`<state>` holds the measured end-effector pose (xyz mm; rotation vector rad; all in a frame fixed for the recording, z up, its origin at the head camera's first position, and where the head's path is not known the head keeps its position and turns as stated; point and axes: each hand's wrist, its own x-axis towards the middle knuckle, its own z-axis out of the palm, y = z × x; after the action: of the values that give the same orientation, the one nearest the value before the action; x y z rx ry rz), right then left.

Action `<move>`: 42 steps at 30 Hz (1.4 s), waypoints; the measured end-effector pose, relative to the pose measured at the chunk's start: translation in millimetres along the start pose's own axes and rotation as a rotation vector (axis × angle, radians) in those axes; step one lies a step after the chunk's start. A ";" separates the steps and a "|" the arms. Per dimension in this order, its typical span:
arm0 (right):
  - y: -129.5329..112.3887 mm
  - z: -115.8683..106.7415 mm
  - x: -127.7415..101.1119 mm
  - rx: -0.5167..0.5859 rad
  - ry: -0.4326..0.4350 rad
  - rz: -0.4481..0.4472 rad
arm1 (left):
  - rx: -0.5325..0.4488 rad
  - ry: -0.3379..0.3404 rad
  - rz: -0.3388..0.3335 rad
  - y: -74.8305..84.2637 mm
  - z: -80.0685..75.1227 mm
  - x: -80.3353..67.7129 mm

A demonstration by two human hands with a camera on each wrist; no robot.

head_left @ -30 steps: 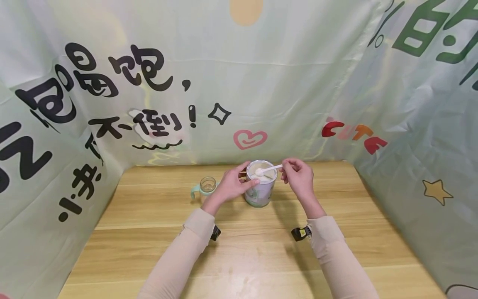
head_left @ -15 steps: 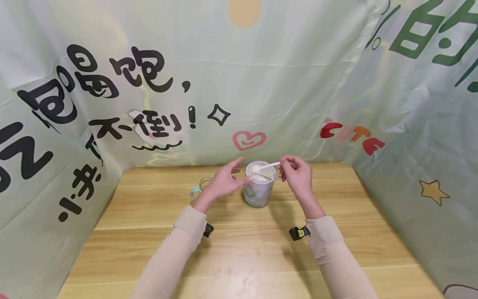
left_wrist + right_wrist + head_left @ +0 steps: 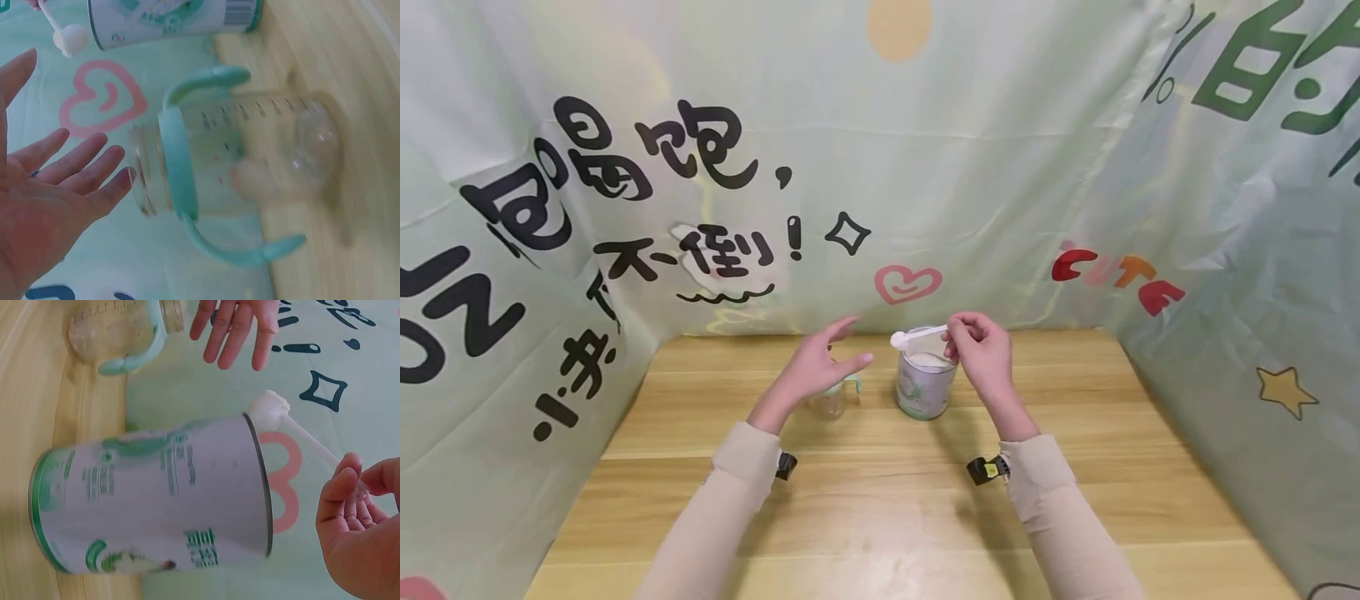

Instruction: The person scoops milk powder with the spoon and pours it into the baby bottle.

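Observation:
My right hand (image 3: 981,354) pinches the handle end of a white measuring scoop (image 3: 267,411), heaped with white powder. The scoop's bowl hangs just beyond the left rim of a milk powder can (image 3: 923,393), an upright white and green tin with pale powder inside. Left of the can stands a clear baby bottle (image 3: 219,156) with a teal two-handled collar and an uncapped neck. My left hand (image 3: 812,367) is spread beside the bottle's mouth, thumb apart from the fingers, holding nothing. In the head view this hand covers much of the bottle.
The wooden table (image 3: 880,500) ends at a printed fabric wall (image 3: 985,183) close behind the can and bottle. More fabric hangs along the left and right sides. A wrist camera (image 3: 988,469) sits under the right sleeve.
My left hand has let go of the can's rim and moved left to the bottle. My right hand has brought the filled scoop leftward, from over the can's opening to past its left rim.

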<state>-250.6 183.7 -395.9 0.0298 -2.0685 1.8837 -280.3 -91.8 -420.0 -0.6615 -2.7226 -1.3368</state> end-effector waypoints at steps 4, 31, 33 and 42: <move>0.6 8.5 -1.7 0.016 -0.004 0.003 | -0.018 0.010 -0.006 -9.8 -5.2 -6.5; 9.1 62.5 -13.1 0.046 -0.116 0.009 | 0.007 -0.005 -0.095 -53.6 -17.9 -39.6; 9.1 65.5 -14.5 0.049 -0.128 0.023 | 0.004 -0.014 -0.099 -57.7 -16.5 -41.3; 7.9 81.3 -20.1 0.049 -0.152 0.030 | 0.031 0.006 -0.103 -69.1 -12.8 -47.0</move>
<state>-252.7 101.5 -413.7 0.1596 -2.1305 2.0061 -266.5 -155.5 -473.7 -0.5206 -2.8017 -1.3106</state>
